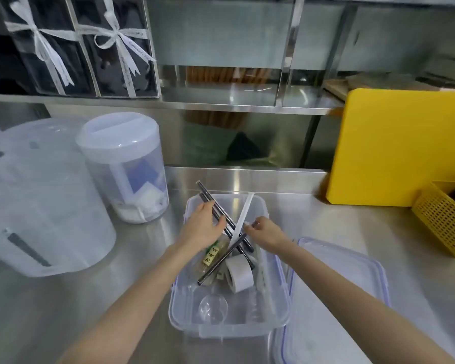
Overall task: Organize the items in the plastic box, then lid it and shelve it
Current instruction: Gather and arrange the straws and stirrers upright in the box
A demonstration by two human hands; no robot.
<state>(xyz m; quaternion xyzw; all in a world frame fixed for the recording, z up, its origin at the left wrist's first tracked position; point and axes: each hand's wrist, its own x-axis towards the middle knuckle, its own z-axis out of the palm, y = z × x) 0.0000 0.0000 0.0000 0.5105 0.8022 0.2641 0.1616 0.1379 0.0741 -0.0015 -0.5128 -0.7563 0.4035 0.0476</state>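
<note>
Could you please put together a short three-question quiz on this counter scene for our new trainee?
1. True or false: the lid is already on the plastic box.
2. What is the left hand holding? A) black straws B) the roll of tape C) the small bottle
3. What yellow thing leans against the shelving on the right?

Key: 1. False, it lies beside the box. 2. A, the black straws. 3. The cutting board.

Yellow board w/ mesh basket beside.
</note>
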